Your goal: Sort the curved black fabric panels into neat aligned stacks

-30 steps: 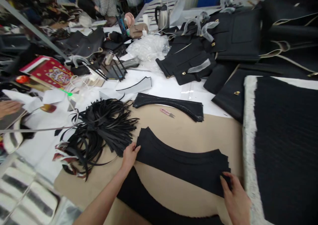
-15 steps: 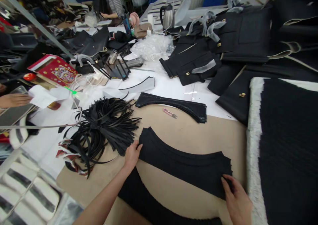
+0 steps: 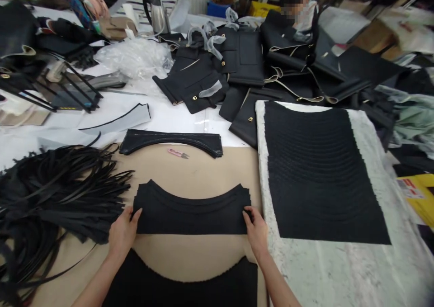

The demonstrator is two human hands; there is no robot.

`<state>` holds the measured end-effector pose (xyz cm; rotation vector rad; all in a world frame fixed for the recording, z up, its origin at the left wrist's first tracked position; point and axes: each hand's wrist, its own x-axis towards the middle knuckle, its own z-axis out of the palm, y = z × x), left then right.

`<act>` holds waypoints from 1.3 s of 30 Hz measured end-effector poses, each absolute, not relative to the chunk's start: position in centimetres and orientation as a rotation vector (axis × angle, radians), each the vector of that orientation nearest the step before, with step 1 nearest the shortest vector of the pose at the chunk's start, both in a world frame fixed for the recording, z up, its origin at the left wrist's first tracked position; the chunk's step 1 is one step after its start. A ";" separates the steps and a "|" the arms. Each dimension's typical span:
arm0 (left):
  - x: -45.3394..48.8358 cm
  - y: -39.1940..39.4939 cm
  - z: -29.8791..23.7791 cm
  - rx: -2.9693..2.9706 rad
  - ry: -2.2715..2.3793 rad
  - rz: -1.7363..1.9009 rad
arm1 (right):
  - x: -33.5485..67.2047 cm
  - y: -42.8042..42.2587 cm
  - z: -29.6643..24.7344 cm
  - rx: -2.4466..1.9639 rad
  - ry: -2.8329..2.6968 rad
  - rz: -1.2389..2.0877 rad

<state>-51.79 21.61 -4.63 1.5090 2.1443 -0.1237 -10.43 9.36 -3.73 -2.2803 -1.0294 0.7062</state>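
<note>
A black curved fabric piece, seemingly layered, lies across the tan board with its hollowed edge facing away from me. My left hand pinches its left end between thumb and fingers. At the other end, my right hand grips the right edge the same way. Closer to me lies a larger black piece with a scooped upper edge. Beyond the held piece are a stack of narrow curved black pieces and pink thread snips.
A heap of black strips spreads over the left side. On the right, overlapping black sheets rest on a pale padded board. Black bag parts, clear plastic, a router and a kettle stand farther back. Another person is behind.
My view has swung to the right, bringing the sheets on the padded board fully into sight. Both hands keep hold of the curved piece, which now lies level instead of slanting.
</note>
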 end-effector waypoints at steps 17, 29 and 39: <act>-50.9 21.4 -3.8 1.523 2.161 -0.013 | -10.3 8.9 -4.8 -2.384 -0.975 0.671; -50.8 21.3 -3.9 1.516 2.198 0.033 | -10.4 9.1 -4.7 -2.497 -0.960 0.675; -50.4 21.7 -3.4 1.476 2.243 -0.018 | -10.7 9.6 -4.8 -2.534 -0.981 0.696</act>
